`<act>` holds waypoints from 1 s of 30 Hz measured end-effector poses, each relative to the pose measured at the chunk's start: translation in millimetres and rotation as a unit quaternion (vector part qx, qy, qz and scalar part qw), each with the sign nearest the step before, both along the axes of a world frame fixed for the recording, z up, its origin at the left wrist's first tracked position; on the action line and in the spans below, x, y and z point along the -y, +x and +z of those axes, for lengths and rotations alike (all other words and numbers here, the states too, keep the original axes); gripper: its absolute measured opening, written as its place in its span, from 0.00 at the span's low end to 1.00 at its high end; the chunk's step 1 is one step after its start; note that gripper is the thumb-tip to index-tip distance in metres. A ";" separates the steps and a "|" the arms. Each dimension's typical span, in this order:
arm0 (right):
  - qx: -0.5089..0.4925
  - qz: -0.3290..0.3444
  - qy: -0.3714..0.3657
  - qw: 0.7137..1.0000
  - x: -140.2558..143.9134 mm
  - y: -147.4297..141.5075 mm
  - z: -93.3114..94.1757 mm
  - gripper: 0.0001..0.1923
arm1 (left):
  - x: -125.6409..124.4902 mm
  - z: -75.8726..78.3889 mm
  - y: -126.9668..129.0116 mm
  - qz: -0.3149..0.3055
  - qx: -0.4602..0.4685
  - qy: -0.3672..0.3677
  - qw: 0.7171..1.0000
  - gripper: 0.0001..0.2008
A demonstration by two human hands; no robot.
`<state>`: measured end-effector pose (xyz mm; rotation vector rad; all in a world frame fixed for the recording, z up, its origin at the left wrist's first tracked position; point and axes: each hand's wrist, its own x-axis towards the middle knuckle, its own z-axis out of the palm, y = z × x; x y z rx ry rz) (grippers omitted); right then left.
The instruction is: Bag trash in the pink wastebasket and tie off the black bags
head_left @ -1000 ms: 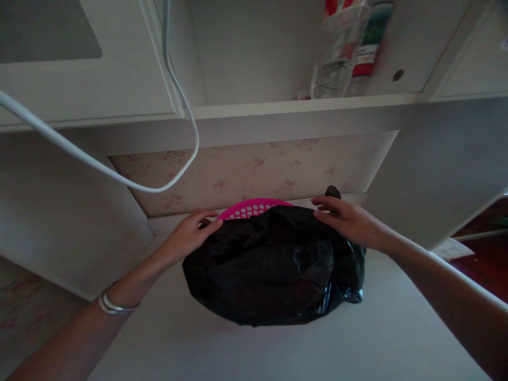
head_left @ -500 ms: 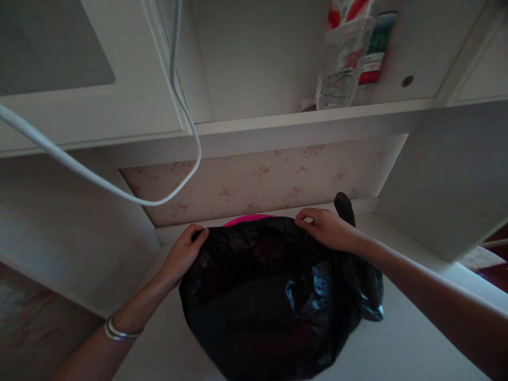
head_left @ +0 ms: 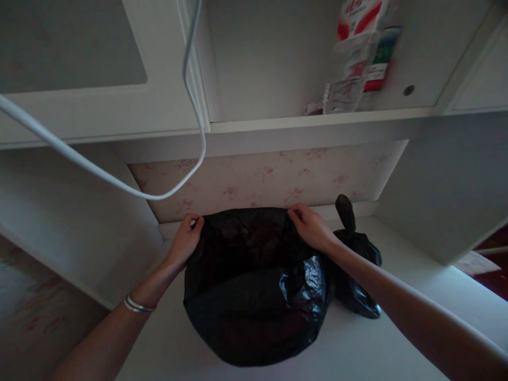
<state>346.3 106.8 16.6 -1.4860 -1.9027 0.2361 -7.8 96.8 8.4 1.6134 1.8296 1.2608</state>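
**Black bag held at its far edge by both hands**

A black plastic bag (head_left: 254, 296) rests on the white bench (head_left: 397, 338), below a shelf; its contents cannot be seen. The left hand (head_left: 186, 244) pinches the bag's far left edge, fingers curled over the film. The right hand (head_left: 309, 227) pinches the far right edge likewise. Both forearms reach forward; bangles (head_left: 137, 305) circle the left wrist. A smaller knotted black bag (head_left: 355, 264) lies touching on the right. On the shelf (head_left: 309, 120) stand a clear bottle (head_left: 345, 79) and a carton (head_left: 357, 13). A white cable (head_left: 119, 182) hangs on the left.

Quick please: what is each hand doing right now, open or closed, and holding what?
Left hand: closed, pinching the far-left edge of the black bag.
Right hand: closed, pinching the far-right edge of the same bag.
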 end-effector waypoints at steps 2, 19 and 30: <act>0.009 0.015 0.014 1.000 1.9 -0.9 1.4 0.14 | -3.5 -0.3 0.1 -0.014 -0.004 -0.001 1.000 0.19; 0.016 0.077 -0.031 0.996 4.6 -7.0 9.3 0.13 | -21.0 8.8 -4.6 -0.149 -0.080 -0.013 0.986 0.15; -0.205 0.175 -0.289 0.919 15.8 3.4 -17.0 0.21 | 1.4 4.9 -12.2 -0.245 -0.050 -0.170 0.953 0.16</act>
